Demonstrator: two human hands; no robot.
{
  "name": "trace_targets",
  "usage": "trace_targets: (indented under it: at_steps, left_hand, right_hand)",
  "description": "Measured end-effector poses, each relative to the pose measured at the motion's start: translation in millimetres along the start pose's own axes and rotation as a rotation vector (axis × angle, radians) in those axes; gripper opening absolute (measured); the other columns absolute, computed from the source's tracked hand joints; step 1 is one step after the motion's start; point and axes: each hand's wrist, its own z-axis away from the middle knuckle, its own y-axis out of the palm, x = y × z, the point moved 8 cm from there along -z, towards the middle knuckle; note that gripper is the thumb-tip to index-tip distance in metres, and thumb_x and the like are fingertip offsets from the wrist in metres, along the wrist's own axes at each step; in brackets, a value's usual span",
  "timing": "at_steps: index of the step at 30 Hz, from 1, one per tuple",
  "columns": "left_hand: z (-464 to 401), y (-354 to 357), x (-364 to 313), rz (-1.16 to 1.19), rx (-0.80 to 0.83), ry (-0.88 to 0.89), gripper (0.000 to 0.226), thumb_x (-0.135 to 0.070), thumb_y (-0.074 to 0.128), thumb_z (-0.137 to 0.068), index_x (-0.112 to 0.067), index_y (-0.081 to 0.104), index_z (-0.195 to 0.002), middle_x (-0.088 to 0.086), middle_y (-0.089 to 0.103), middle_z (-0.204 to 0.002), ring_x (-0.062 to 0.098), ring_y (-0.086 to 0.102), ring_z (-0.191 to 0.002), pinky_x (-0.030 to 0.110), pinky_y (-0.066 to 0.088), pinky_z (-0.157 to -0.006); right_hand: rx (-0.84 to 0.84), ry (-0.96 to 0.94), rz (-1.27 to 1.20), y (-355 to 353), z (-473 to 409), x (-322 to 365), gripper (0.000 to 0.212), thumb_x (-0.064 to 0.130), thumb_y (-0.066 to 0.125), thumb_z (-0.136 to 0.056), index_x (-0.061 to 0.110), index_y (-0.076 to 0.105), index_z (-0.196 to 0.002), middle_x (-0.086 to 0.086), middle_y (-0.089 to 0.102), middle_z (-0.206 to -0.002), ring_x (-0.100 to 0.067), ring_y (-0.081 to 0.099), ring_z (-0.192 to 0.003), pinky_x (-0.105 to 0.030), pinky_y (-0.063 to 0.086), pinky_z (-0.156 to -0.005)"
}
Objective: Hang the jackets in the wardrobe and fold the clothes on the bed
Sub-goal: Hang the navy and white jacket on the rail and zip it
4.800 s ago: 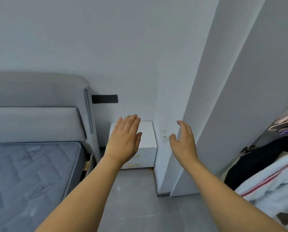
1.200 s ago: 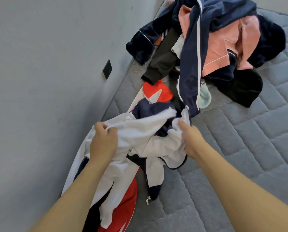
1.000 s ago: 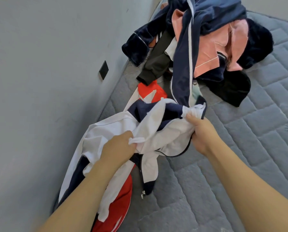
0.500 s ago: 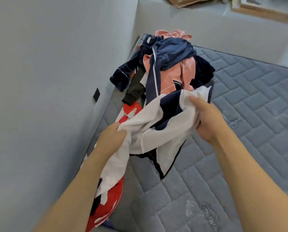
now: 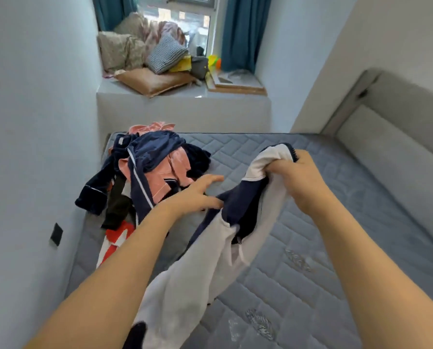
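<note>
A white and navy jacket [image 5: 200, 268] hangs above the grey mattress [image 5: 323, 248]. My right hand [image 5: 296, 180] grips its upper edge in a fist, lifted over the middle of the bed. My left hand [image 5: 197, 192] is open, fingers stretched out, touching the jacket's navy part just left of the right hand. A heap of clothes [image 5: 150, 170], navy, pink and black, lies on the mattress by the left wall. A red and white garment [image 5: 114, 238] lies below that heap, partly hidden by my left forearm.
A white wall [image 5: 34, 147] runs along the bed's left side, with a dark switch plate [image 5: 56, 234]. The grey headboard [image 5: 399, 137] stands at the right. Beyond the bed a window ledge [image 5: 185, 96] carries cushions and clutter, with teal curtains above.
My right hand lifted the jacket off the pile and carried it right. My left hand let go of the fabric and opened. The view swung up to show the window ledge.
</note>
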Motion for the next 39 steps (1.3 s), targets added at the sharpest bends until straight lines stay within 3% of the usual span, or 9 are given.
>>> trace_targets:
  at_steps: [4,8,12,18,25,29,32,35,39]
  left_hand:
    - [-17,94,-81,0.107,0.445,0.028,0.041,-0.017,0.066,-0.085,-0.012,0.061,-0.126,0.004,0.066,-0.126,0.02,0.06,-0.119,0.031,0.046,-0.103]
    - [-40,141,-161,0.075,0.117,0.14,0.026,-0.025,0.068,-0.084,-0.01,0.068,-0.106,0.008,0.074,-0.1,0.024,0.069,-0.094,0.041,0.052,-0.089]
    - [-41,203,-273,-0.101,-0.097,0.382,0.022,-0.028,0.061,-0.089,-0.009,0.057,-0.079,-0.002,0.056,-0.064,0.013,0.052,-0.061,0.031,0.038,-0.059]
    - [9,374,-435,0.058,0.075,0.639,0.018,-0.032,0.06,-0.09,-0.021,0.055,-0.077,-0.008,0.057,-0.068,0.003,0.049,-0.059,0.029,0.042,-0.061]
    - [110,585,-561,0.098,0.339,0.904,0.017,-0.017,0.057,-0.09,-0.018,0.043,-0.08,-0.004,0.041,-0.066,0.008,0.035,-0.056,0.023,0.032,-0.052]
    - [154,698,-590,0.06,0.531,0.971,0.01,-0.018,0.056,-0.091,-0.024,0.048,-0.089,-0.009,0.05,-0.069,0.002,0.041,-0.052,0.014,0.035,-0.046]
    - [184,784,-605,0.055,0.685,0.988,0.012,-0.017,0.054,-0.092,-0.029,0.056,-0.092,-0.011,0.06,-0.079,-0.003,0.053,-0.068,0.013,0.044,-0.063]
    - [217,878,-614,0.046,0.869,0.984,0.015,-0.014,0.053,-0.093,-0.026,0.06,-0.091,-0.008,0.063,-0.084,0.008,0.057,-0.08,0.026,0.046,-0.075]
    - [268,998,-623,0.083,1.088,0.961,0.015,-0.013,0.05,-0.09,-0.024,0.061,-0.088,-0.013,0.063,-0.076,0.003,0.057,-0.07,0.019,0.048,-0.064]
  right_hand:
    - [-0.242,-0.075,-0.073,-111,43,24,0.011,0.011,0.055,-0.062,0.002,0.058,-0.067,-0.007,0.049,-0.069,-0.018,0.05,-0.069,-0.032,0.037,-0.067]
    - [-0.464,-0.108,-0.09,-225,105,34,0.014,0.011,0.051,-0.062,0.015,0.064,-0.063,-0.002,0.053,-0.065,-0.013,0.052,-0.064,-0.025,0.04,-0.058]
    - [-0.71,-0.068,-0.132,-346,194,12,0.02,0.012,0.052,-0.061,0.018,0.069,-0.069,-0.001,0.061,-0.069,-0.015,0.059,-0.066,-0.027,0.045,-0.061]
    - [-0.861,0.01,-0.086,-481,360,-30,0.016,0.012,0.061,-0.065,0.02,0.073,-0.072,0.002,0.071,-0.072,-0.014,0.068,-0.067,-0.022,0.052,-0.053]
    - [-0.639,0.21,-0.078,-545,506,-93,0.045,0.032,0.079,-0.071,0.03,0.067,-0.115,0.005,0.073,-0.111,-0.014,0.068,-0.104,-0.032,0.053,-0.091]
    - [-0.926,0.363,-0.02,-603,600,-132,0.036,0.027,0.082,-0.069,0.017,0.072,-0.102,-0.005,0.074,-0.102,-0.02,0.07,-0.098,-0.035,0.052,-0.09]
    - [-1.137,0.398,-0.057,-644,677,-161,0.018,0.02,0.07,-0.086,0.015,0.07,-0.103,-0.001,0.073,-0.098,-0.018,0.068,-0.093,-0.03,0.05,-0.082]
    - [-1.323,0.435,-0.092,-678,751,-189,0.016,0.017,0.06,-0.093,0.017,0.066,-0.108,0.002,0.071,-0.1,-0.012,0.067,-0.091,-0.024,0.05,-0.08]
    - [-1.517,0.56,-0.079,-717,843,-217,0.011,0.006,0.054,-0.084,0.007,0.061,-0.092,-0.004,0.061,-0.08,-0.019,0.058,-0.074,-0.027,0.045,-0.07]
